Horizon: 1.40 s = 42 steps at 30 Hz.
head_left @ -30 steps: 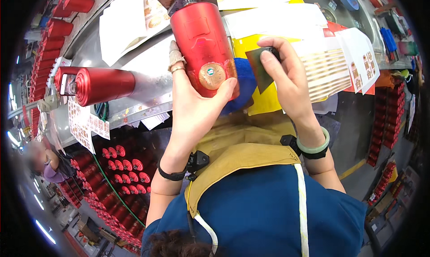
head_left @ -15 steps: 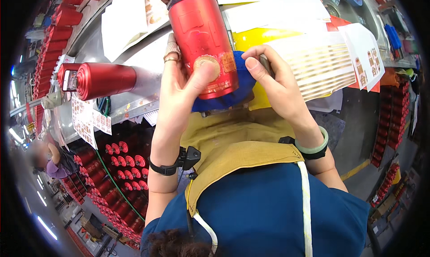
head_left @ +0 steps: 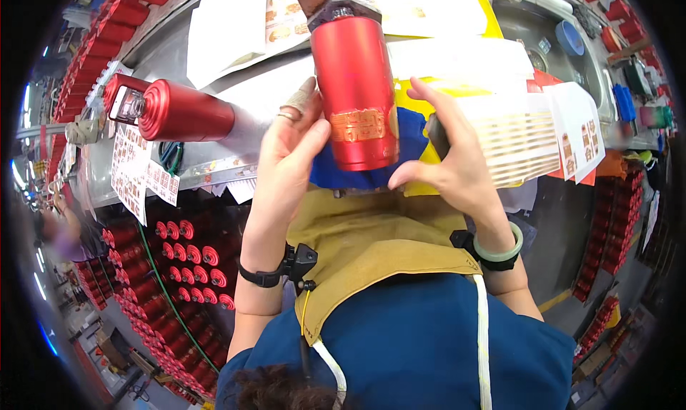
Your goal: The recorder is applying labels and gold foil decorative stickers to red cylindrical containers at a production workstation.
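Note:
A red metal bottle (head_left: 354, 63) with a gold decal band (head_left: 359, 126) lies lengthwise in front of me, its far end at a dark angular fixture (head_left: 344, 11). Under its near end is a blue cloth (head_left: 411, 135). My left hand (head_left: 289, 142) is at the bottle's left side, fingers apart, its thumb close to or touching the wall; tape wraps one finger. To the right, my right hand (head_left: 461, 153) is off the bottle, thumb and index finger spread wide. A dark, smooth object (head_left: 436, 136) sits against its palm, apparently held by the other fingers, which are hidden.
Two red bottles, one in front (head_left: 187, 111), lie at the left beside scissors (head_left: 170, 156). White decal sheets (head_left: 227, 35) and striped sheets (head_left: 514, 138) cover the bench. A metal sink (head_left: 518, 24) is at the far right. Rows of red bottles (head_left: 189, 253) stand below left.
The bottle has turned: the round gold emblem has gone from view and the square gold decals now face up. My left thumb has come off its front; my right hand has opened wider.

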Motion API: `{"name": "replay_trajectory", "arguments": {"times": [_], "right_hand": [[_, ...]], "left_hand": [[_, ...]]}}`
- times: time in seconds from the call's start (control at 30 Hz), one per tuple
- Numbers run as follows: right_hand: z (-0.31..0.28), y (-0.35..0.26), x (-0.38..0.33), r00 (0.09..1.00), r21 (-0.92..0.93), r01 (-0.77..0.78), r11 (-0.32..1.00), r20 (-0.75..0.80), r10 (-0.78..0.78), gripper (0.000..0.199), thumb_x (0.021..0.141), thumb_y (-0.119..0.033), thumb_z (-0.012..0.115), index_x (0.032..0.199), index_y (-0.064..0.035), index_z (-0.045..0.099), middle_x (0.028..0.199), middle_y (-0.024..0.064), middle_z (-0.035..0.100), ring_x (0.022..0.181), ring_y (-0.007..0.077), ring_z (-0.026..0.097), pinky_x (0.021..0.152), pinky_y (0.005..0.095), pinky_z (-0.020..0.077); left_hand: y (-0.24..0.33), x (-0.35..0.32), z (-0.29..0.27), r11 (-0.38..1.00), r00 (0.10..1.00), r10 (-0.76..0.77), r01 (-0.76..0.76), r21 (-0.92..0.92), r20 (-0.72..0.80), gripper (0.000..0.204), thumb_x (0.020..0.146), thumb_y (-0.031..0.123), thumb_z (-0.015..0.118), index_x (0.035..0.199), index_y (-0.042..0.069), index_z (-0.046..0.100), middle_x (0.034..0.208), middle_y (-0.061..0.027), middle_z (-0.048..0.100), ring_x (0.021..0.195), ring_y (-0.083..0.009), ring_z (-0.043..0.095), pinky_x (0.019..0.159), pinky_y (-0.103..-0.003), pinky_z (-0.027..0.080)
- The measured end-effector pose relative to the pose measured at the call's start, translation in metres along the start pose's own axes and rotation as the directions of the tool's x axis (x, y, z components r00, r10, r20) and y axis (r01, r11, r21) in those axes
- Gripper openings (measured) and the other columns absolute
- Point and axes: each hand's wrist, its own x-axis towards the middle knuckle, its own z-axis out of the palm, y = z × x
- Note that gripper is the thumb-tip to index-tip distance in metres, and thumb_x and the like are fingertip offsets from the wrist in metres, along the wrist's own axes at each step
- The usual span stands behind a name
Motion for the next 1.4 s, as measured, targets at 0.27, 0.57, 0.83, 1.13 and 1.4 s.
{"name": "replay_trajectory", "arguments": {"times": [0.27, 0.57, 0.83, 1.13, 1.4], "right_hand": [[0.02, -0.006, 0.006, 0.997, -0.008, -0.008, 1.0, 0.079, 0.008, 0.11, 0.07, -0.02, 0.093, 0.157, 0.0079, 0.03, 0.148, 0.0314, 0.048, 0.138, 0.0468, 0.048, 0.115, 0.0462, 0.0409], [0.027, -0.011, 0.006, 0.994, 0.024, -0.091, 0.996, 0.059, 0.089, 0.1, 0.077, -0.017, 0.088, 0.157, 0.0044, 0.031, 0.149, 0.0269, 0.048, 0.137, 0.0421, 0.05, 0.113, 0.0429, 0.0435], [0.025, -0.012, 0.007, 0.993, 0.081, -0.106, 0.991, 0.055, 0.101, 0.101, 0.077, -0.018, 0.089, 0.157, 0.0031, 0.033, 0.149, 0.027, 0.049, 0.139, 0.0409, 0.049, 0.115, 0.0425, 0.0421], [0.029, -0.006, 0.006, 0.997, 0.051, -0.076, 0.996, -0.011, 0.077, 0.097, 0.073, -0.015, 0.09, 0.153, 0.0019, 0.039, 0.145, 0.025, 0.052, 0.136, 0.0401, 0.052, 0.115, 0.0432, 0.0417], [0.011, -0.006, 0.008, 0.997, 0.014, -0.034, 0.999, 0.074, 0.033, 0.105, 0.068, -0.017, 0.096, 0.156, -0.0011, 0.04, 0.146, 0.0136, 0.052, 0.122, 0.026, 0.059, 0.104, 0.0366, 0.0469]], "left_hand": [[-0.003, 0.012, -0.023, 0.954, 0.988, -0.106, 0.133, -0.27, 0.114, 0.074, 0.09, -0.011, 0.067, 0.157, -0.006, 0.036, 0.161, -0.0175, 0.042, 0.152, -0.0263, 0.038, 0.126, -0.04, 0.031], [0.002, 0.015, -0.025, 0.915, 0.977, -0.184, 0.209, -0.346, 0.104, 0.085, 0.082, -0.013, 0.075, 0.156, -0.005, 0.035, 0.156, -0.0186, 0.045, 0.148, -0.0277, 0.044, 0.124, -0.041, 0.037], [0.002, 0.013, -0.02, 0.923, 0.978, -0.201, 0.205, -0.325, 0.049, 0.087, 0.08, -0.013, 0.077, 0.156, -0.005, 0.037, 0.156, -0.019, 0.045, 0.146, -0.0277, 0.046, 0.123, -0.04, 0.04], [-0.006, -0.001, -0.004, 0.999, 0.99, 0.04, -0.037, 0.021, -0.134, 0.096, 0.072, -0.006, 0.089, 0.154, 0.0, 0.04, 0.133, -0.0117, 0.054, 0.125, -0.0239, 0.056, 0.11, -0.039, 0.048], [0.002, -0.009, 0.006, 0.978, 0.984, 0.021, 0.016, 0.209, -0.174, 0.052, 0.098, -0.005, 0.066, 0.147, -0.002, 0.05, 0.103, 0.0003, 0.058, 0.098, -0.0095, 0.061, 0.09, -0.026, 0.051]]}}
